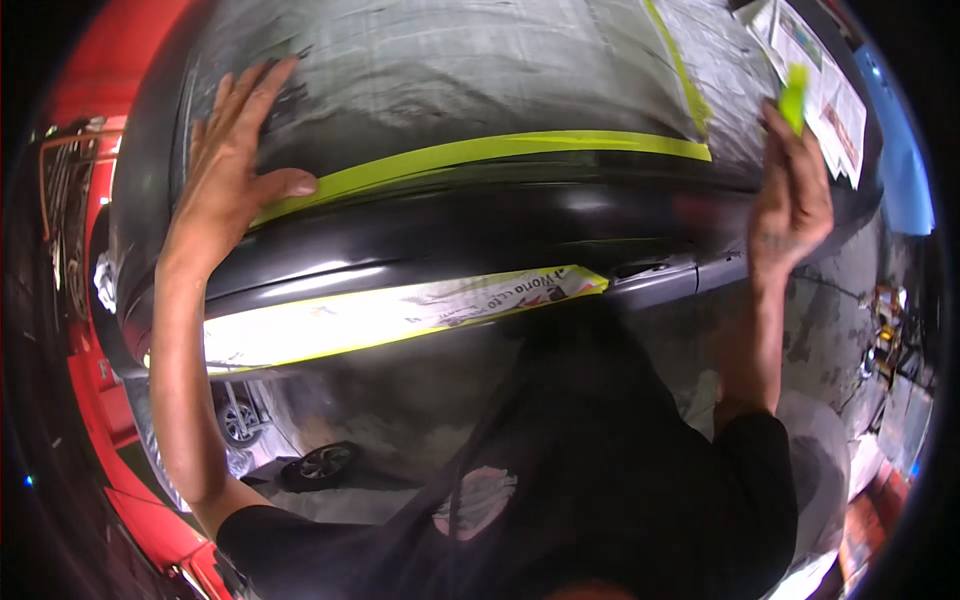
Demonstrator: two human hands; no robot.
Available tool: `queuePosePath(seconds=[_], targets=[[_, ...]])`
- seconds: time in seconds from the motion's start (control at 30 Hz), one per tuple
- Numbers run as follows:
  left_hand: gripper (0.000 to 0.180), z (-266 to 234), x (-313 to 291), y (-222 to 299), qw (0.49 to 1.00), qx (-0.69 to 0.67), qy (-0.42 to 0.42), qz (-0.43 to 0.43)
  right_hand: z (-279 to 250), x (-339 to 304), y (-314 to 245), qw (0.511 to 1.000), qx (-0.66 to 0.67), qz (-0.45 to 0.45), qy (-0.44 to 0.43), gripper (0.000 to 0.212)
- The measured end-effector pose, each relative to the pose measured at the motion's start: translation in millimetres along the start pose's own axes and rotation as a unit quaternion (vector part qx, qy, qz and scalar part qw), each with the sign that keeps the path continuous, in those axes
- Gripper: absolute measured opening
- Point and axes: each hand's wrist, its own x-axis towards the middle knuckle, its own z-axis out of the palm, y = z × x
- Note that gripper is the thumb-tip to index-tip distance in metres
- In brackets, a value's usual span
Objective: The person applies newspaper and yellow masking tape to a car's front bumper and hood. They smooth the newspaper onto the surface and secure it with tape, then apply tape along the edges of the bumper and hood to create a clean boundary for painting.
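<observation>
My left hand (222,175) lies with fingers spread on a sheet-covered area of a black car body. Its thumb presses near the left end of a long yellow-green strip of masking tape (500,147). This strip runs along the edge between the grey translucent sheeting (450,70) and the glossy black panel (480,220). At the right, raised beside the car, my right hand (793,205) pinches a short, blurred piece of yellow-green masking tape (794,98). Whether that piece hangs from a roll cannot be seen.
Tape-edged paper (400,315) covers a strip lower on the black side. Newspaper (815,75) lies at the far right, near a blue sheet (900,150). A wheel (325,462) rests on the floor, lower left. Red bodywork (130,490) stands at left; assorted items sit at right.
</observation>
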Motion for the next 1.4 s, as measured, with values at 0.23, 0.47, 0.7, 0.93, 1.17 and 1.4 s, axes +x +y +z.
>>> queuePosePath(seconds=[0.23, 0.47, 0.7, 0.93, 1.17, 1.4], targets=[[0.104, 22, 66, 78, 0.990, -0.004, -0.065, 0.122, -106, -84, 45, 0.961, -0.131, 0.244, 0.018, 0.027], [0.098, 54, 96, 118, 0.964, -0.068, -0.090, 0.240, -138, -140, 33, 0.939, -0.172, 0.299, 0.012, 0.027], [0.086, 41, 91, 94, 0.953, -0.117, -0.107, 0.257, -150, -156, -4, 0.933, -0.187, 0.306, 0.032, 0.029], [0.070, 57, 64, 76, 0.954, -0.121, -0.044, 0.269, -108, -134, -57, 0.961, -0.160, 0.223, -0.016, 0.030], [0.062, 63, 63, 90, 0.956, -0.089, 0.013, 0.278, -41, -91, -100, 0.987, -0.079, 0.056, -0.125, 0.037], [0.048, 62, 48, 111, 0.951, -0.101, 0.115, 0.267, -29, -60, -83, 0.961, 0.169, 0.016, -0.220, 0.053]])
